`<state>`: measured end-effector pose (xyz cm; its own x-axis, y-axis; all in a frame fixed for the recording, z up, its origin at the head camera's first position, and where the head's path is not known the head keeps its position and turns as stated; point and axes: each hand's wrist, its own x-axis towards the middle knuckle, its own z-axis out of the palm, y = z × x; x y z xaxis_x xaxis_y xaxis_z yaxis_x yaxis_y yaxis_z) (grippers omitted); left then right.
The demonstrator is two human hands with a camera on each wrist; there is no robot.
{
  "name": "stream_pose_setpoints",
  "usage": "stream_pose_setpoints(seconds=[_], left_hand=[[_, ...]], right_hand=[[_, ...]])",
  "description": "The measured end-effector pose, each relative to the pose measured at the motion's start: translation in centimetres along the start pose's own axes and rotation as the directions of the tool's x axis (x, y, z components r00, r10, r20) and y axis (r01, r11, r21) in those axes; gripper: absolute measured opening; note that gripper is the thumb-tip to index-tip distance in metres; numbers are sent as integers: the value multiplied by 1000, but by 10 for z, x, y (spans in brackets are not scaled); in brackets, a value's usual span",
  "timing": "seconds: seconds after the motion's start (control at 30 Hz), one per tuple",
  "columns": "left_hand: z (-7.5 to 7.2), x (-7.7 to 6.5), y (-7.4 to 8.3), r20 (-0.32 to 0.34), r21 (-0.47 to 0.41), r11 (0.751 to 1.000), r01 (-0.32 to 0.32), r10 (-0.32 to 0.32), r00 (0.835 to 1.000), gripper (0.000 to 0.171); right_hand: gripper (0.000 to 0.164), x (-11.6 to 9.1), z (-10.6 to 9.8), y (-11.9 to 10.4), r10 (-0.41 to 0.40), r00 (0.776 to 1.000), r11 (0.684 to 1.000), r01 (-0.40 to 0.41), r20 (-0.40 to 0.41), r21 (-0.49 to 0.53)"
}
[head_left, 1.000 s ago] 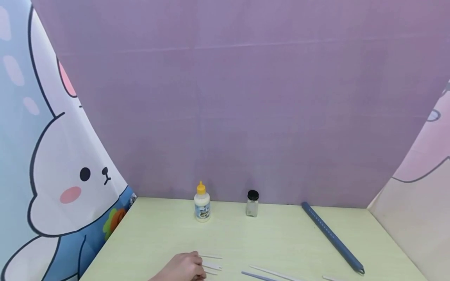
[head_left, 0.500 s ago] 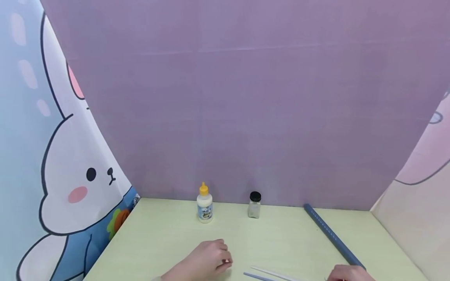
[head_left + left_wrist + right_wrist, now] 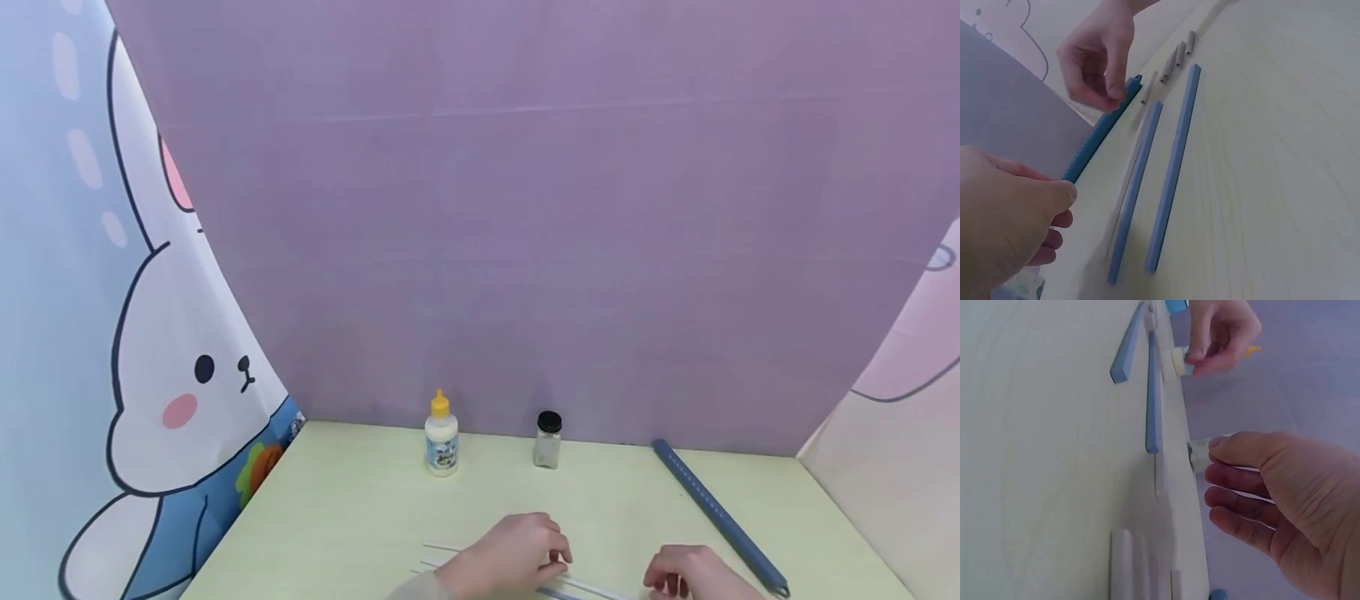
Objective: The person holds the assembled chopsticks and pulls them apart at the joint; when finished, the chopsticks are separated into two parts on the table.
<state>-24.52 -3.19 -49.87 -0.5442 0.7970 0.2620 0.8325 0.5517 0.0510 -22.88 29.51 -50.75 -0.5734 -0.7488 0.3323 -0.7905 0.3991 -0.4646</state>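
Observation:
My left hand hovers over the middle of the table, fingers loosely curled and thumb near the index finger. It shows nothing in its grasp. Below it lie two blue strips and a thin white stick, roughly lengthwise to each other. More thin white sticks lie left of it, partly hidden by the forearm. My right hand is held above the table to the right, fingers relaxed and apart from the thumb in the right wrist view. Short pale rods rest near it in the left wrist view.
A small squeeze bottle with a yellow nozzle stands at the back, with a black-lidded clear jar to its right. A long dark blue bar with light marks slants along the right side. A purple cloth hangs behind.
My left hand has moved right, away from the white sticks at the left. My right hand has entered from below right and shifted left. The head view has turned slightly left.

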Motion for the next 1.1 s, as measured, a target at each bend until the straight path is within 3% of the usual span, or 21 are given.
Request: stream_pose_setpoints(seconds=[0.17,0.37,0.63,0.73,0.9,1.0,1.1], left_hand=[[16,12,5,38,-31,999,16,-15,999,5],[23,17,8,87,-81,996,28,-21,996,5],[26,22,12,80,50,999,-19,15,997,5],[26,23,16,72,51,999,0,-4,997,9],[22,24,19,62,-43,996,77,-74,995,12],[11,27,19,41,-38,995,94,-92,995,9],[-7,30,17,3,46,995,87,-88,996,23]], right_hand=[[7,10,10,-1,-8,999,999,6,47,44],[6,16,19,-5,58,995,998,-61,81,32],[7,16,28,-5,96,991,995,-95,93,-25],[11,16,30,-4,81,995,995,-77,65,-67],[25,26,29,-4,-84,994,966,66,-66,-249],[29,39,18,-17,-78,990,955,41,-115,-293],[31,54,3,-37,-50,988,950,1,-149,-312]])
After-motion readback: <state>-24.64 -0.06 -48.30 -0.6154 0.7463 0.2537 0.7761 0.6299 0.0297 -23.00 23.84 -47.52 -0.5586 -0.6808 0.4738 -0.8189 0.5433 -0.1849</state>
